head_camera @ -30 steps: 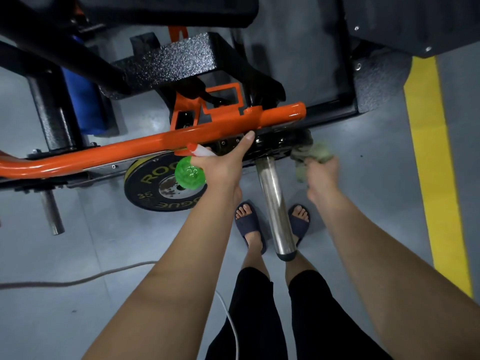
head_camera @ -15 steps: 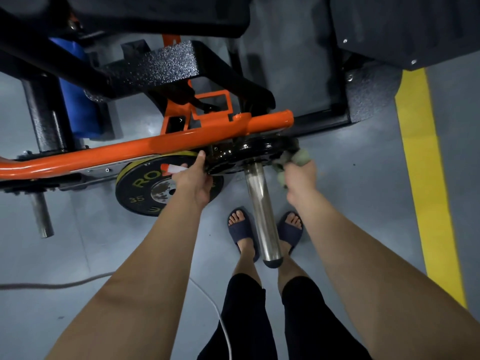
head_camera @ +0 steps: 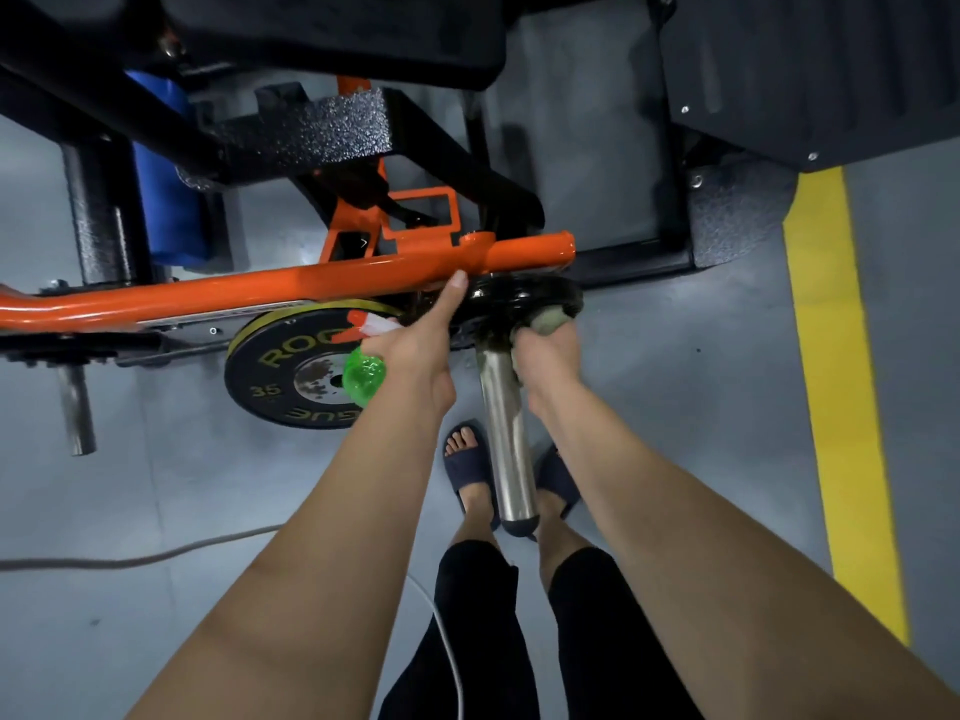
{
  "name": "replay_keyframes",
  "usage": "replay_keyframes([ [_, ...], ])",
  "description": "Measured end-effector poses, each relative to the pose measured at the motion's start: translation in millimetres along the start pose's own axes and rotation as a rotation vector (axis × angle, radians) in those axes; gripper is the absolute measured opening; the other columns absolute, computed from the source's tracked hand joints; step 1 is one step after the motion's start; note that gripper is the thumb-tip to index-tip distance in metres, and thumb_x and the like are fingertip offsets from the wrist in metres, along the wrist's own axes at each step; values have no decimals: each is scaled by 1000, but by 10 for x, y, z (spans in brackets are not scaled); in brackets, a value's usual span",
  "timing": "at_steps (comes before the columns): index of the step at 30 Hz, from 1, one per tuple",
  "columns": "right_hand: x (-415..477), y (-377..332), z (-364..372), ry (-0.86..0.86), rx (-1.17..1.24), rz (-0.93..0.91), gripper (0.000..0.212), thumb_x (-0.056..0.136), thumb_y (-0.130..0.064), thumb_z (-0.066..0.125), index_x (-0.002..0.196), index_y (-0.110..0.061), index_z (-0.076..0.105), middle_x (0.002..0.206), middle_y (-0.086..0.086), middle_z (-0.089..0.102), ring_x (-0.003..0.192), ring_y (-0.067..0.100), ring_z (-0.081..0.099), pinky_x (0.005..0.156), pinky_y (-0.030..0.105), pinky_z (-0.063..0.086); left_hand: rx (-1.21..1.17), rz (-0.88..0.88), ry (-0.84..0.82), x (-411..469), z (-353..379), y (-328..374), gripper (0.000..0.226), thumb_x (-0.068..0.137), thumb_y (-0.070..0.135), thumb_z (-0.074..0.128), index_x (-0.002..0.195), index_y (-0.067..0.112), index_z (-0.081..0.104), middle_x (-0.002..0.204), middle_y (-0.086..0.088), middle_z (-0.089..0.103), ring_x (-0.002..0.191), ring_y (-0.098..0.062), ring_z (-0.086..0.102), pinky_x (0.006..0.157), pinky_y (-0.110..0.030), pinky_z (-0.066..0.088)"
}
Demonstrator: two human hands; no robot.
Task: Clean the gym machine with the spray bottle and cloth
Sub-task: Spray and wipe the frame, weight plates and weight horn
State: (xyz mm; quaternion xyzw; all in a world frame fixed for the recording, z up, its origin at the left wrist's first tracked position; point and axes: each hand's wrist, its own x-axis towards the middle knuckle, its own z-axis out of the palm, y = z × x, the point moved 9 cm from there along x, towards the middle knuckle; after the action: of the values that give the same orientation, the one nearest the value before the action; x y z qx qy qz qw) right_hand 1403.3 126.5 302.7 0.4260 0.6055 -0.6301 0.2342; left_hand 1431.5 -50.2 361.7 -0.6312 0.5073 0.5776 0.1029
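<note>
Orange-armed gym machine, cloth at its steel sleeve.
Black plate, marked "35" and partly "ROGUE", lies beyond the left hand, whose fingers wrap a green spray bottle; the right hand, fingers curled, presses a grey-green cloth against the sleeve.

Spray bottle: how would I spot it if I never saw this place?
Find the long orange bar. Below it sits a black weight plate, and the left hand holds the spray bottle before it. Nothing else is bright green and see-through.
</note>
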Motion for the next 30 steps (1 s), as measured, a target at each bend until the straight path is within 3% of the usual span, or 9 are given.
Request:
replay_keyframes([
  [3,-127,-4,-193,-119,-195,-54,28,88,-3,64,103,-27,61,97,-6,68,89,9,64,76,24,53,-57,-13,-13,66,83,-82,148,58,56,96,158,15,-5,153,-13,39,139,-30,45,118,-48,38],
  [5,-118,-43,-378,-191,-156,-46,34,78,-1,63,104,-23,67,101,6,74,87,19,67,71,33,56,-112,-19,-70,121,86,-108,148,53,55,98,157,21,-2,150,-13,45,138,-30,49,117,-48,40],
  [8,-84,-180,-501,-221,-97,-64,44,67,-2,52,103,-14,75,99,17,76,78,22,66,55,28,48,-176,-36,-108,120,5,-99,137,42,55,100,151,27,23,131,-10,61,117,-27,66,95,-38,58],
  [13,-82,-220,-591,-128,-212,-109,43,64,-9,48,98,-16,74,94,8,75,86,26,70,65,31,50,-285,-26,-240,117,46,-110,94,59,45,97,133,20,44,122,-11,70,101,-20,74,67,-28,59],
  [16,-55,-50,-676,-37,-190,-83,41,63,-15,45,95,-15,71,91,6,74,79,24,65,65,34,48,-351,-70,-285,160,57,-164,52,80,43,85,117,22,55,120,-11,69,95,-19,69,79,-29,57],
  [20,44,188,-752,71,-175,-7,34,70,-20,58,103,-15,65,97,11,71,91,33,70,70,38,55,-420,-97,-313,291,24,-178,80,82,42,82,148,18,44,134,-21,64,118,-30,67,85,-38,62],
  [23,130,237,-573,50,-134,-13,25,87,-9,61,112,-13,61,102,8,69,94,24,68,80,35,56,-405,-114,-298,406,-17,-204,65,90,46,74,143,17,50,133,-18,66,117,-28,68,85,-36,62],
  [26,145,120,-444,112,27,-53,26,85,8,46,97,-3,66,88,9,70,75,19,67,60,24,53,-350,-117,-238,524,-96,-194,68,93,45,71,150,21,42,139,-14,63,121,-26,66,104,-38,54],
  [30,144,99,-380,228,149,11,36,88,16,39,79,-14,58,77,3,61,62,13,54,43,17,44,-132,16,16,429,-365,-8,68,97,26,72,150,25,30,145,-8,52,127,-27,58,109,-43,49],
])
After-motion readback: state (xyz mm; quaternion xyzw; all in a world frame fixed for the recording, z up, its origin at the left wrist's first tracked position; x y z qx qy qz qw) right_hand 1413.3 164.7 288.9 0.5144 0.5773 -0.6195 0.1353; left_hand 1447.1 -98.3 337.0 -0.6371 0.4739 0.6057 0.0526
